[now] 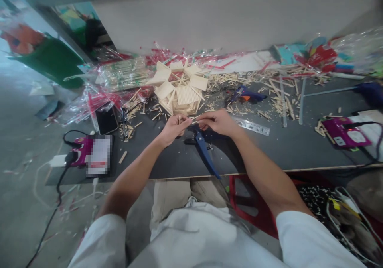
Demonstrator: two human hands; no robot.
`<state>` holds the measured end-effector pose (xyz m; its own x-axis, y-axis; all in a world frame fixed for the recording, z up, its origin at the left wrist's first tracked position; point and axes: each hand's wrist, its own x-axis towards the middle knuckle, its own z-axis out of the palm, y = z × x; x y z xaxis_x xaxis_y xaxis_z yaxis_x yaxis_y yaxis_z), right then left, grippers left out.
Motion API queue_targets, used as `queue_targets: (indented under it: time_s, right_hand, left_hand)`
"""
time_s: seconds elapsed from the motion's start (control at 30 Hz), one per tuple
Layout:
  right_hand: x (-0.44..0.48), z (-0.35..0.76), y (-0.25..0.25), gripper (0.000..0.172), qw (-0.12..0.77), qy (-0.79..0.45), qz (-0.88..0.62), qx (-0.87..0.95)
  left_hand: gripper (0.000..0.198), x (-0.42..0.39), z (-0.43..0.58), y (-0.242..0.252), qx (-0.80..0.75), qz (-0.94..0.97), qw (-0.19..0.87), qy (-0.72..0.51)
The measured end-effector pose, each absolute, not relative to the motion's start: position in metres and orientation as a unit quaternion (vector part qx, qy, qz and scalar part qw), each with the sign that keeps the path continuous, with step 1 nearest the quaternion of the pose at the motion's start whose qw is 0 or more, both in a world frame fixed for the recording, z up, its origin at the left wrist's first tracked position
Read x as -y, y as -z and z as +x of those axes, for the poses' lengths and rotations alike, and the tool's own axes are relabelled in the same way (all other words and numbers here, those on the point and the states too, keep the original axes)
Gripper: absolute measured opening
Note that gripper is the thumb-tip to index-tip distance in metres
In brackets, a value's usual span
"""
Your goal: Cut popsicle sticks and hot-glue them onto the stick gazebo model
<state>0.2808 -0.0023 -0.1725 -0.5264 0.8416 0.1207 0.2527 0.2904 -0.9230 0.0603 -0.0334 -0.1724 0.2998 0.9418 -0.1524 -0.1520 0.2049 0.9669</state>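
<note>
My left hand (174,130) is closed on small pale wooden sticks, one of them poking up by the thumb. Meeting it from the right, my right hand (218,122) pinches a thin wooden stick (195,120) between its fingertips. Just behind both hands stands a model made of wooden sticks (188,95), with several square panels angled round its top. Below the hands, a blue-handled cutter (206,152) lies on the dark table, its upper end partly hidden. A clear ruler (254,127) lies to the right of my right hand.
Loose sticks (281,96) and plastic wrappers (125,72) litter the table's back. A blue glue gun (248,94) lies behind the ruler. Phones (107,120) and a purple power strip (82,150) are at left; another purple strip (344,132) sits at right.
</note>
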Motion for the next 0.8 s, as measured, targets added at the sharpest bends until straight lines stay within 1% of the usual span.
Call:
queue_targets:
  time_s: [0.1,0.2,0.23,0.3,0.37,0.4,0.43,0.47,0.53,0.57,0.63,0.67,0.77,0.8]
  right_hand:
    - [0.003,0.290,0.164,0.021,0.331,-0.457,-0.369,0.738]
    - [0.001,0.309,0.153,0.021,0.385,-0.386,-0.385,0.744]
    - [0.001,0.317,0.149,0.020,0.418,-0.345,-0.404,0.737]
    - [-0.001,0.333,0.140,0.015,0.512,-0.268,-0.444,0.685]
    - [-0.003,0.348,0.133,0.007,0.604,-0.233,-0.469,0.601]
    - [-0.005,0.354,0.130,0.010,0.641,-0.228,-0.474,0.558]
    - [-0.006,0.359,0.129,0.017,0.666,-0.228,-0.480,0.524]
    - [-0.008,0.361,0.130,0.022,0.675,-0.228,-0.492,0.501]
    - [-0.013,0.357,0.135,0.024,0.660,-0.232,-0.526,0.484]
    - [-0.015,0.352,0.139,0.022,0.635,-0.237,-0.545,0.494]
    - [-0.023,0.336,0.146,0.026,0.572,-0.270,-0.550,0.546]
    - [-0.028,0.327,0.148,0.030,0.521,-0.288,-0.543,0.593]
    - [-0.047,0.299,0.146,0.052,0.380,-0.334,-0.512,0.695]
    - [-0.054,0.292,0.143,0.056,0.333,-0.343,-0.504,0.719]
  left_hand:
    - [0.056,0.034,0.060,0.170,-0.420,0.468,0.658,-0.415]
    - [0.056,0.034,0.060,0.169,-0.422,0.456,0.663,-0.417]
    - [0.055,0.034,0.060,0.169,-0.424,0.454,0.663,-0.418]
    - [0.054,0.034,0.060,0.170,-0.426,0.452,0.662,-0.419]
    - [0.054,0.033,0.059,0.171,-0.426,0.452,0.661,-0.420]
    - [0.054,0.033,0.059,0.172,-0.426,0.453,0.661,-0.421]
    - [0.053,0.033,0.059,0.172,-0.425,0.454,0.661,-0.420]
    - [0.053,0.032,0.059,0.173,-0.425,0.455,0.661,-0.420]
    - [0.054,0.032,0.059,0.173,-0.425,0.456,0.660,-0.420]
    - [0.054,0.032,0.059,0.173,-0.425,0.457,0.659,-0.420]
    - [0.055,0.032,0.060,0.174,-0.428,0.458,0.657,-0.419]
    - [0.055,0.032,0.060,0.174,-0.430,0.458,0.655,-0.419]
    - [0.056,0.031,0.060,0.175,-0.433,0.456,0.655,-0.420]
    - [0.057,0.031,0.061,0.176,-0.433,0.453,0.655,-0.422]
